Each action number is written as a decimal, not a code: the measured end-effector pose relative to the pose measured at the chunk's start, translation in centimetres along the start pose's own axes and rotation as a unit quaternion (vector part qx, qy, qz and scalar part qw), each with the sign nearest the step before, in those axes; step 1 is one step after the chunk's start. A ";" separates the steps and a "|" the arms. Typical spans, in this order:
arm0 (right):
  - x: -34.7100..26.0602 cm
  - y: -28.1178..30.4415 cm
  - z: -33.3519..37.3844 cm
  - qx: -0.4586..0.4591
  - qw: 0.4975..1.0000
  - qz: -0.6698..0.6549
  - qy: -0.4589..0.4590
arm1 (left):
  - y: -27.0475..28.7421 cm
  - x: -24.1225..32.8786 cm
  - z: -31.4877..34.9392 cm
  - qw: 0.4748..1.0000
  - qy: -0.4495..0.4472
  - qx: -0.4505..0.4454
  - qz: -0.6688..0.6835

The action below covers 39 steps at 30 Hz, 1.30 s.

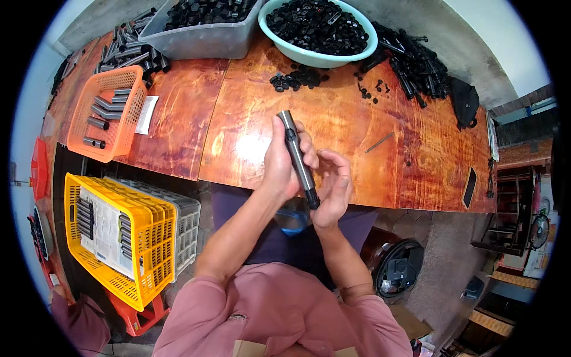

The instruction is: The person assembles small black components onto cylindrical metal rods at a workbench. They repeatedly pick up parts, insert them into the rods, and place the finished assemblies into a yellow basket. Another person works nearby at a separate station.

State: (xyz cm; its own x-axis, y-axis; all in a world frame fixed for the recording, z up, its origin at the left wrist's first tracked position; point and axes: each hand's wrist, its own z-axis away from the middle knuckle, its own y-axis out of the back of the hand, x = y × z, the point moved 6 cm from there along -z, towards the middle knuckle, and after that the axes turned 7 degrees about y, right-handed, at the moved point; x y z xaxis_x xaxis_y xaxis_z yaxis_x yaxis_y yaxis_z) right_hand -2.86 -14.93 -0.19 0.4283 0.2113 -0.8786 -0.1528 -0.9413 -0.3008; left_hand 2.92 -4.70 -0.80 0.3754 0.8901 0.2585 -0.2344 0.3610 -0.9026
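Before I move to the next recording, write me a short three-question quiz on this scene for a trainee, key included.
1. Multiple choice: what does the left hand grip? (a) scissors; (b) a metal tube; (c) a wooden spoon.
2. True or false: the orange plastic basket is left of the turquoise basin.
3. Open: what fills the turquoise basin?

Key: 1 b; 2 true; 3 mostly small black parts.

One held tube [298, 157]; one turquoise basin [315, 58]; one yellow crate [160, 238]
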 end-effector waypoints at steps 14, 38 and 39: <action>-0.9 0.9 0.4 0.059 0.998 -0.036 -0.016 | -0.9 -3.7 1.9 0.995 -0.036 -0.095 -0.017; -3.5 -0.3 0.8 -0.050 0.959 0.275 0.046 | -2.3 2.0 0.7 0.986 -0.157 -0.049 0.022; -3.5 -0.3 0.8 -0.047 0.959 0.275 0.044 | -2.3 2.0 0.7 0.986 -0.159 -0.047 0.024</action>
State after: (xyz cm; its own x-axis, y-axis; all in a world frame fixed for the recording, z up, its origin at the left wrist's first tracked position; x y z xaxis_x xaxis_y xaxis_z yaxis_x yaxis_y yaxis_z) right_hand -5.02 -15.17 2.68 0.3797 -0.3428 -0.8593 -0.2976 -0.9247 0.2374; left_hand 3.63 -3.52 2.02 0.0624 0.9533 0.2955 -0.1559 0.3017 -0.9406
